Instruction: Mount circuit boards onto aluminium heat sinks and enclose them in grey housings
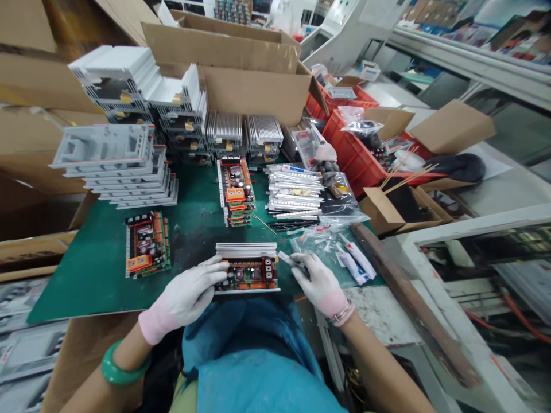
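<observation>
Currently: white-gloved left hand [189,289], fingers extended, apparently steadying silver finned metal housing [246,250]; white-gloved right hand [317,282] pinching pale strip [284,257].

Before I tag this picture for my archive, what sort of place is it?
Probably an electronics assembly workshop: circuit boards lie on a green tabletop, with finned housings stacked behind them.

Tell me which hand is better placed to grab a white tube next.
Probably the right hand: it is nearer the white tubes, though it seems to hold a small pale strip. The left hand is farther away, at the left end of the circuit board.
</observation>
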Motion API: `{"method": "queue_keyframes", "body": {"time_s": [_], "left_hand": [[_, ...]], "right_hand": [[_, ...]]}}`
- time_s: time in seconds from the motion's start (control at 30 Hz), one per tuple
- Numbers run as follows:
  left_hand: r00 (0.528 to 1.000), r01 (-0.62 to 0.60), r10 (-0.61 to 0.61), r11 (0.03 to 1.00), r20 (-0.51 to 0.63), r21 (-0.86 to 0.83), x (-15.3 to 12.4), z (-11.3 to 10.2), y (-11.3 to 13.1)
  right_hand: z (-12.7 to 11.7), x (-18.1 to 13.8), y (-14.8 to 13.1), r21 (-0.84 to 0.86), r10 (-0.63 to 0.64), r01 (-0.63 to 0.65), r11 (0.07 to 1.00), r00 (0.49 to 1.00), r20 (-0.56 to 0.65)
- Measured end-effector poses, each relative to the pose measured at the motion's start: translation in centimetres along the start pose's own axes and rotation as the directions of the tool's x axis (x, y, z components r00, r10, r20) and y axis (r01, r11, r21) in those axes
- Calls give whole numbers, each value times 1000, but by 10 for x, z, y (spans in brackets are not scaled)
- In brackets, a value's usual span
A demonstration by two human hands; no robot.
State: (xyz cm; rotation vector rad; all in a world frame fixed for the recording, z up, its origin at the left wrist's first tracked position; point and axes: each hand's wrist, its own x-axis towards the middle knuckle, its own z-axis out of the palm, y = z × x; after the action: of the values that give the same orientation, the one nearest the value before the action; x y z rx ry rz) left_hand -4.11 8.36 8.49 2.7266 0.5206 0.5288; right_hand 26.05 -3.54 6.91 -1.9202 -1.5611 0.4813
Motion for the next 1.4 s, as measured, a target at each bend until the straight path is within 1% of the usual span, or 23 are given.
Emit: {"method": "queue_keyframes", "body": {"time_s": [0.07,0.17,0.27,0.4,0.53,0.63,0.7,0.77,0.83,0.93,1.03,1.1,1.17,1.2,1.27,1.33,1.37,1.4], "left_hand": [[996,76,-77,996,-34,-39,-1,5,-1],[987,155,-156,988,-40,-25,-1,13,-3],[987,159,-160,987,-30,-36,0,17,-4],[983,183,-183,982,-11,-38,2,14,-3],[983,182,-182,983,-16,-28,1,12,-1],[981,195,-195,981,-22,8,-3,18,0],[974,222,-220,974,-51,42,-7,24,1],[957,281,-273,957,-95,78,-11,32,2],[940,330,-319,939,-118,91,-14,38,3],[936,343,-334,936,-112,77,-13,40,3],[937,337,-329,939,-115,63,-11,37,4],[936,343,-336,938,-109,54,-10,36,4],[933,351,-344,935,-104,48,-11,36,3],[932,352,-346,935,-105,46,-11,36,3],[935,342,-335,939,-115,42,-14,38,1],[941,325,-318,945,-120,46,-16,41,-1],[943,319,-311,947,-122,50,-17,42,-2],[944,314,-305,948,-126,56,-19,43,-3]], "right_hand": [[1,3,1,-66,35,-35,997,999,-4],[4,5,2,-106,46,-46,993,999,-4],[6,6,2,-108,15,-15,994,1000,-6],[6,6,0,-83,4,-4,996,1000,-6],[8,4,-3,-53,3,-2,999,1000,4],[12,-2,-5,-71,-13,12,997,1000,-10],[12,-3,-5,-110,-29,28,994,999,-15],[7,0,-3,-146,-65,66,987,998,13],[-2,9,2,-167,-130,142,976,989,76],[-15,31,11,-150,-247,271,951,956,161],[-13,50,14,-57,-315,332,941,928,201],[-4,56,11,9,-320,326,945,925,204],[3,58,9,40,-302,299,953,937,178],[4,57,8,40,-282,279,959,949,139],[-2,54,11,10,-218,218,976,976,10],[-15,49,19,-55,-118,112,992,984,-134],[-22,46,24,-100,-58,40,994,982,-179],[-28,43,29,-146,4,-32,989,981,-193]]}}
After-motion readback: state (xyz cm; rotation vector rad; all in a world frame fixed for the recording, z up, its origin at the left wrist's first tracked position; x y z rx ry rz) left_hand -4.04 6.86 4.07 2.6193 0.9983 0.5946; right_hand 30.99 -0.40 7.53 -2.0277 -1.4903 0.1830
